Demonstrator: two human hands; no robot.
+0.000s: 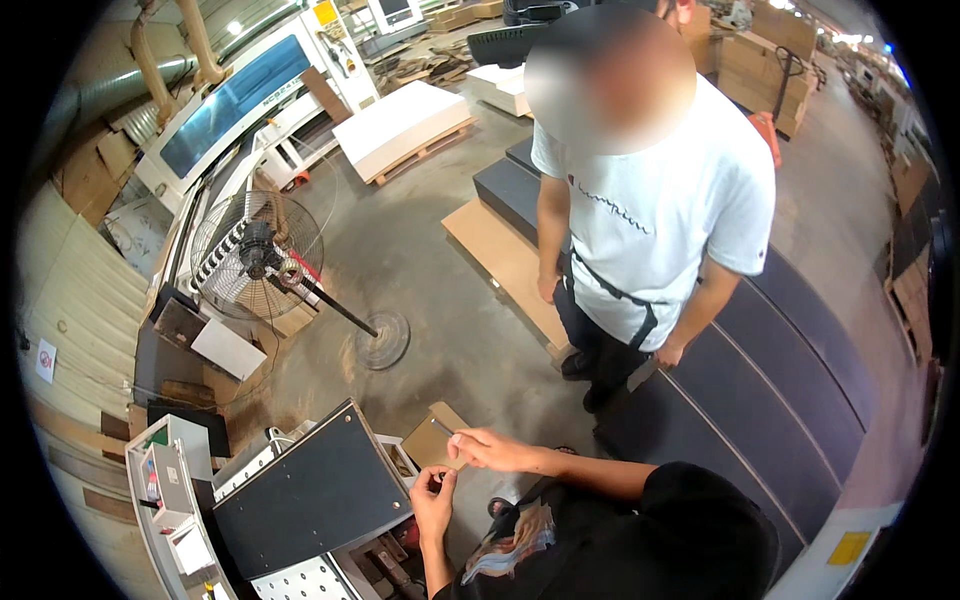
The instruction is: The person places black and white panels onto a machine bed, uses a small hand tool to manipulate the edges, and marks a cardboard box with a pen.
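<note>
My right hand (487, 450) is closed around a slim dark pen-like rod (441, 428), whose end sticks out to the upper left. Just below it, my left hand (433, 498) has its thumb and fingers pinched together. Whatever that pinch holds, if anything, is too small to make out. The hands are close together, beside the right edge of a dark panel (315, 490) with small holes along its edges. This panel lies tilted across a bench with a white, dotted surface (305, 582).
A co-worker in a white T-shirt (650, 215) stands ahead, arms lowered, by stacked dark panels (740, 400). A pedestal fan (258, 250) stands ahead left, its round base (384, 340) on the floor. Farther back are a white machine (235, 105) and a pallet of white boards (405, 125).
</note>
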